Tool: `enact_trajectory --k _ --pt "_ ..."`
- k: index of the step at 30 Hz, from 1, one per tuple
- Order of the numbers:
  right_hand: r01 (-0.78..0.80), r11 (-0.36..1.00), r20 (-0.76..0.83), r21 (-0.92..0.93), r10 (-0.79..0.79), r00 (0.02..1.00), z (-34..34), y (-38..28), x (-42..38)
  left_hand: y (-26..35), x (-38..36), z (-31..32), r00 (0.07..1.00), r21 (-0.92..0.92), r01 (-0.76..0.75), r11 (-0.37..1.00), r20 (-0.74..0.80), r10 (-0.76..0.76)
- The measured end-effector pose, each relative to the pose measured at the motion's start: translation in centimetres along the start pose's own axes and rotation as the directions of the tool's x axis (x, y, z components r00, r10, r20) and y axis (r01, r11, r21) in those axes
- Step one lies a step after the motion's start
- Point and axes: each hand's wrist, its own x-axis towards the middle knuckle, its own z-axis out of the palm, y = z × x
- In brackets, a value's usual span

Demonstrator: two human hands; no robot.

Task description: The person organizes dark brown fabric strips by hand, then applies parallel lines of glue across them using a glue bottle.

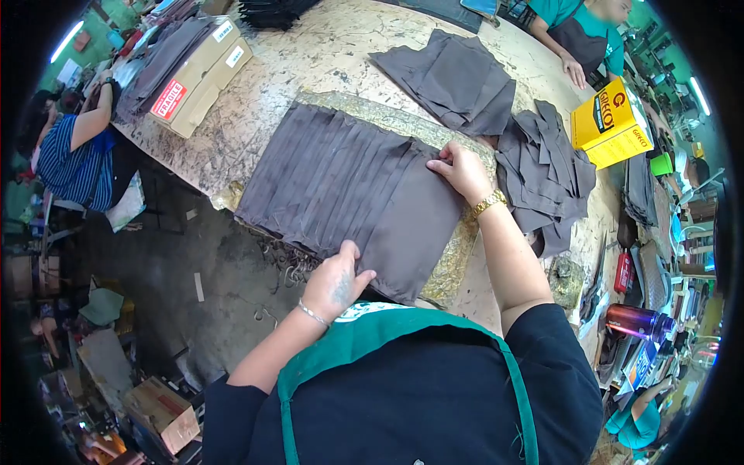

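A row of overlapping dark grey fabric pieces (325, 182) lies across a worn, yellowish board (372, 112) on the worktable. My left hand (337, 283) is at the row's near edge, thumb and fingers closed on the fabric. At the far right edge of the top piece, my right hand (461, 170) pinches the fabric between thumb and fingers. Beyond the board rests a flat stack of dark pieces (457, 81). To the right of my right hand is a looser heap of dark cut pieces (542, 170).
A cardboard box (205, 85) with dark fabric stands at the back left. A yellow box (612, 124) stands at the right, near a co-worker's hand (573, 71). Scissors (595, 287) and a purple bottle (639, 322) are at the right. Another person (77, 159) sits at the left.
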Motion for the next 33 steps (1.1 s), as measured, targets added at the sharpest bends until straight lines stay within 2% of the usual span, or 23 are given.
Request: enact_trajectory --k 1,2,3,4,5,6,7,8,10,13,16,18,20,22,24,25,26,27,28,29,31,32,33 --pt "-0.001 1.000 0.006 -0.003 0.001 1.000 0.0 0.1 0.2 0.7 -0.5 -0.1 0.995 0.280 -0.039 0.959 -0.075 0.062" --pt "0.000 1.000 -0.001 -0.002 0.000 1.000 0.1 0.2 0.3 1.6 -0.8 -0.4 0.981 0.540 -0.053 0.840 -0.128 0.144" --pt "0.011 1.000 -0.005 0.016 -0.011 1.000 -0.1 0.1 0.4 3.5 -0.8 -1.2 0.996 0.569 0.061 0.820 -0.092 -0.010" --pt "0.021 0.999 -0.013 0.031 -0.021 1.000 -0.4 -0.1 0.6 3.9 -0.3 -1.0 0.996 0.572 0.049 0.819 -0.091 0.005" --pt "0.041 0.999 -0.070 0.033 -0.039 0.997 -1.0 -0.3 1.1 4.4 0.2 -0.8 0.959 0.674 -0.125 0.728 -0.107 0.263" --pt "0.056 0.998 -0.172 -0.037 -0.062 0.983 -1.5 -0.4 1.9 4.8 0.6 -0.6 0.860 0.764 -0.264 0.588 -0.089 0.502" --pt "0.089 0.990 -0.256 -0.105 -0.113 0.960 -1.7 0.1 3.0 4.3 1.8 0.3 0.867 0.715 -0.382 0.586 0.057 0.495" --pt "0.117 0.978 -0.334 -0.175 -0.171 0.927 -1.9 0.5 4.2 3.9 2.7 1.4 0.862 0.718 -0.385 0.580 0.055 0.504" --pt "0.087 0.966 -0.319 -0.245 -0.165 0.933 -2.6 0.2 6.4 3.3 4.6 2.9 0.845 0.632 -0.507 0.586 0.232 0.481" --pt "0.012 0.832 -0.147 -0.555 -0.112 0.983 -2.8 1.2 9.1 2.2 5.4 3.8 0.867 0.589 -0.493 0.641 0.275 0.415" --pt "0.053 0.839 -0.051 -0.541 -0.096 0.994 -3.6 2.0 10.2 1.8 5.5 4.0 0.870 0.578 -0.491 0.652 0.281 0.406" --pt "0.072 0.834 -0.087 -0.546 -0.142 0.986 -4.4 2.8 10.4 2.0 5.5 3.9 0.880 0.588 -0.474 0.655 0.306 0.363" --pt "0.165 0.910 -0.220 -0.381 -0.263 0.939 -5.4 3.4 10.9 2.1 5.5 3.8 0.880 0.586 -0.475 0.656 0.309 0.361" --pt "0.258 0.903 -0.435 -0.343 -0.396 0.808 -7.5 1.9 10.0 2.1 5.5 3.7 0.878 0.581 -0.478 0.659 0.317 0.358" --pt "0.272 0.902 -0.522 -0.334 -0.417 0.744 -10.4 -1.0 7.6 1.9 5.8 3.5 0.887 0.516 -0.459 0.724 0.315 0.337" --pt "0.326 0.897 -0.531 -0.299 -0.440 0.724 -11.8 -2.9 5.8 1.3 6.2 3.4 0.880 0.365 -0.466 0.806 0.281 0.382" --pt "0.379 0.887 -0.544 -0.264 -0.461 0.701 -13.4 -4.8 3.9 1.8 6.3 2.6 0.845 0.293 -0.528 0.797 0.093 0.526" --pt "0.451 0.854 -0.496 -0.258 -0.518 0.697 -14.9 -6.7 1.9 2.8 6.3 1.4 0.771 0.231 -0.596 0.769 -0.103 0.628" --pt "0.515 0.822 -0.445 -0.243 -0.566 0.694 -16.1 -8.4 -0.4 4.6 6.6 -0.4 0.641 0.268 -0.673 0.689 -0.255 0.724" --pt "0.579 0.782 -0.387 -0.229 -0.619 0.683 -17.2 -10.3 -2.7 6.4 7.0 -1.8 0.551 0.191 -0.741 0.644 -0.377 0.745" --pt "0.699 0.687 -0.330 -0.198 -0.718 0.613 -18.8 -13.0 -6.3 10.3 6.9 -4.2 0.409 0.170 -0.816 0.552 -0.505 0.760" --pt "0.754 0.630 -0.332 -0.186 -0.762 0.556 -19.3 -13.8 -7.5 11.3 6.9 -4.4 0.417 0.159 -0.816 0.556 -0.504 0.756" --pt "0.794 0.597 -0.430 -0.114 -0.750 0.503 -19.8 -14.1 -8.3 12.1 6.8 -4.3 0.502 -0.019 -0.848 0.530 -0.353 0.790"
